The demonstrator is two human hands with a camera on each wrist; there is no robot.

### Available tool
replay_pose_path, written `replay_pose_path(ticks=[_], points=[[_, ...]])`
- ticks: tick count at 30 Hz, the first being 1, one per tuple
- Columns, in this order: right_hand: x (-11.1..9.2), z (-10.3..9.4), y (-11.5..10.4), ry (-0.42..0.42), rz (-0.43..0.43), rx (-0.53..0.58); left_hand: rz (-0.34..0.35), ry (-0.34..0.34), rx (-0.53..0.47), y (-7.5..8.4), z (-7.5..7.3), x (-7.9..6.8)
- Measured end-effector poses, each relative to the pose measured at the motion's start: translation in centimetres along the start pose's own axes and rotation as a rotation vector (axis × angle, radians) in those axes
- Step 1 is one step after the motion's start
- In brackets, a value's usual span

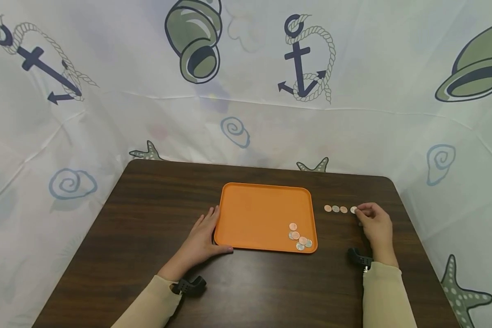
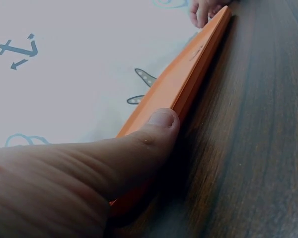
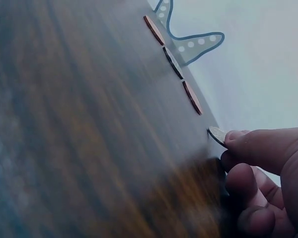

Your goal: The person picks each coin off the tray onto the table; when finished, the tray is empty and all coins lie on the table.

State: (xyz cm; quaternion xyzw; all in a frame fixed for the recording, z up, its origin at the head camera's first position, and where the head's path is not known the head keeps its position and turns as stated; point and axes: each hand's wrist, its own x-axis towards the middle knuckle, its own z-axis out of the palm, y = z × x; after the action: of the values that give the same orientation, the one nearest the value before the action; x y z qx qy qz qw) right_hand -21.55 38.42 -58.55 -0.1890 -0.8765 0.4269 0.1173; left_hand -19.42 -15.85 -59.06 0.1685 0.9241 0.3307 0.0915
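Printed cloth is hanging behind the table. The left hand is resting straight fingers against the tray holding loose coins. The right hand is pinching a silver coin beside three lined-up coins, seemingly extending the row; the next move is likely calling for laying it flat.

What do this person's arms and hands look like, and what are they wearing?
The left hand and right hand are bare, without gloves. Long, pale cream-yellow fabric sleeves cover the forearms. At each wrist sits a dark black, curved, strap-like device; its finer details are too small to make out.
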Motion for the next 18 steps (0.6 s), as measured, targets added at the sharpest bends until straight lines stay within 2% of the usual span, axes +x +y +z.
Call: replay_pose_path(ticks=[5, 12, 18], points=[[0.13, 0.04, 0.16, -0.008, -0.018, -0.068, -0.002, -0.002, -0.002, 0.03, 0.03, -0.02], [-0.1, 0.04, -0.37, -0.015, -0.02, -0.087, -0.005, -0.006, 0.0, 0.39, -0.12, -0.09], [-0.12, 0.18, -0.44, -0.033, -0.024, -0.161, -0.01, -0.005, 0.004, 0.43, -0.11, -0.09]])
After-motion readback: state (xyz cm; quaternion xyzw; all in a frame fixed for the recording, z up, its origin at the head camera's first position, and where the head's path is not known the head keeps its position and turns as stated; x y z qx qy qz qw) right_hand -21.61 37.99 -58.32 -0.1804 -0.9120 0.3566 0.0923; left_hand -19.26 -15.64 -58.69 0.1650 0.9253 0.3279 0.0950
